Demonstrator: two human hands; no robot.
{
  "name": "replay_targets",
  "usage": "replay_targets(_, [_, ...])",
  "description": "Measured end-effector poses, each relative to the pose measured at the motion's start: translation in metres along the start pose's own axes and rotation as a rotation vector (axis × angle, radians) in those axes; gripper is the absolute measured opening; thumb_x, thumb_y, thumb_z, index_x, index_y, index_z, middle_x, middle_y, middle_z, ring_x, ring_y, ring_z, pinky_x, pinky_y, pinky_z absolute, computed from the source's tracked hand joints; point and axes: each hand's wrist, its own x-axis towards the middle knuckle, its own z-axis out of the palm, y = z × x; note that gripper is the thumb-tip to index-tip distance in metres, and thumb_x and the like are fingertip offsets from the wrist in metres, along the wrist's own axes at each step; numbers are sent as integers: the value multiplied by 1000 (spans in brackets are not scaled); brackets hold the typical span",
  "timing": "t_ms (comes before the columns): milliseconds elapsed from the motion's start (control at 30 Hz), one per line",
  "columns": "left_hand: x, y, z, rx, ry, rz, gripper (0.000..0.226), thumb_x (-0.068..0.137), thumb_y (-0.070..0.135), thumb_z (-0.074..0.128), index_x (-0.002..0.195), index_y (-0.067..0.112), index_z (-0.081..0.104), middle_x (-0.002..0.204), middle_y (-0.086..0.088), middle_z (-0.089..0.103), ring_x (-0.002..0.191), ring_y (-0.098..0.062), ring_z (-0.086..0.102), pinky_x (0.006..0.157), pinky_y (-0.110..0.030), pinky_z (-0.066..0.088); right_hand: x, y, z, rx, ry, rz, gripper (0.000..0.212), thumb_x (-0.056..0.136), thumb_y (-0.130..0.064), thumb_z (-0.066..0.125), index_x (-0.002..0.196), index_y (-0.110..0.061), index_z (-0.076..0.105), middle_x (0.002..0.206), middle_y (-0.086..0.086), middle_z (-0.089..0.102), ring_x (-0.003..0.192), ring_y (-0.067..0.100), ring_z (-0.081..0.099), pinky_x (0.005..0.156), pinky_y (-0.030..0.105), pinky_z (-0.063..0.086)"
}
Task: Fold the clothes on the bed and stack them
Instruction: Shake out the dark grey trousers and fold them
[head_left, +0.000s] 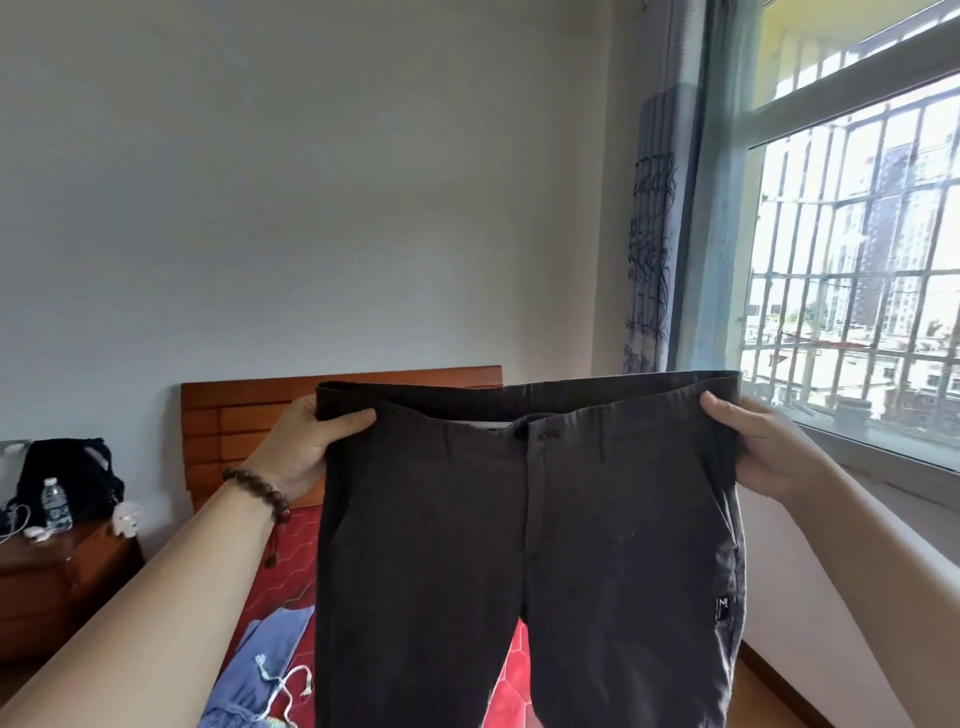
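Dark grey trousers (524, 545) hang in the air over the bed (304, 535), front facing the camera, waistband stretched flat, 2 legs dropping out of frame at the bottom. Fabric looks like matte woven cotton w/ a button fly, belt loops and a small black tag on 1 leg. Left hand (306, 441) grips the waistband's left corner, thumb over the front, fingers behind. Right hand (763, 447) grips the right corner the same way, fingers curled round the edge. Beaded bracelet (260, 493) of round brown beads sits on the left wrist. Below lies a blue garment (260, 670) w/ white drawstrings on the red hex-pattern bedcover. Wooden slatted headboard (234, 421) behind. Nightstand (57, 577) at left carries a black bag (67, 478) and a clear plastic bottle (56, 505). Barred window (852, 260) at right, patterned curtain (652, 234) beside it.
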Motion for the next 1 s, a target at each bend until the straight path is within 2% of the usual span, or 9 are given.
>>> replay_targets(100, [6, -12, 8, -198, -58, -260, 39, 70, 18, 79, 101, -2, 67, 100, -17, 71, 86, -25, 71, 68, -33, 59, 5, 9, -7, 26, 70, 71, 24, 87, -18, 53, 95, -5, 70, 91, 17, 72, 78, 26, 71, 68, 36, 60])
replay_targets(200, [15, -45, 27, -171, 147, -563, 17, 87, 9, 60, 97, -4, 66, 92, -18, 72, 77, -24, 72, 69, -36, 60, 20, 39, -14, -14, 270, 221, 14, 90, -14, 59, 94, -2, 66, 82, 17, 72, 70, 25, 71, 63, 38, 60])
replay_targets(333, [25, -77, 57, 32, 359, -680, 72, 71, 43, 80, 123, -1, 55, 128, -12, 59, 113, -22, 58, 97, -31, 45, 37, 80, -12, -40, 546, 292, 9, 87, -11, 67, 86, -3, 66, 68, 13, 71, 64, 26, 68, 69, 42, 59])
replay_targets(400, [22, -78, 80, 139, 421, -617, 56, 90, 40, 61, 129, 1, 52, 133, -16, 55, 121, -31, 55, 91, -34, 46, 40, 89, 2, 23, 603, 259, 10, 89, -12, 66, 83, -4, 66, 77, 14, 70, 70, 28, 66, 75, 45, 57])
replay_targets(633, [23, -70, 155, -169, 439, -494, 52, 91, 52, 51, 89, 1, 61, 101, -15, 70, 93, -31, 67, 91, -46, 53, 22, 84, 86, 144, 377, 101, 18, 97, -18, 55, 97, -5, 68, 95, 16, 71, 86, 30, 67, 92, 49, 51])
replay_targets(733, [17, -62, 182, -340, 261, -439, 52, 94, 51, 49, 101, 2, 67, 96, -17, 73, 88, -31, 70, 86, -43, 54, 7, 83, 120, 118, 197, 115, 28, 98, -25, 51, 109, -5, 67, 102, 16, 71, 91, 26, 69, 84, 40, 55])
replay_targets(833, [6, -51, 198, -538, 112, -353, 55, 86, 52, 57, 114, 5, 63, 115, -13, 68, 108, -23, 63, 103, -38, 43, 1, 77, 141, 71, 65, 164, 45, 91, -54, 51, 118, -20, 63, 121, -3, 65, 96, 0, 65, 84, 17, 49])
replay_targets(900, [5, -47, 195, -425, 10, -240, 48, 81, 40, 68, 116, 7, 62, 117, -13, 67, 111, -23, 63, 105, -40, 42, 4, 68, 142, 81, 14, 225, 73, 79, -71, 51, 130, -18, 57, 135, 2, 58, 116, 10, 59, 104, 28, 41])
replay_targets(1000, [7, -36, 184, -263, 37, -210, 23, 91, 17, 62, 110, 4, 66, 110, -19, 68, 100, -33, 66, 92, -44, 51, 6, 54, 133, -116, -2, 118, 78, 90, -69, 32, 139, -11, 48, 146, 7, 45, 138, 23, 38, 115, 41, 27])
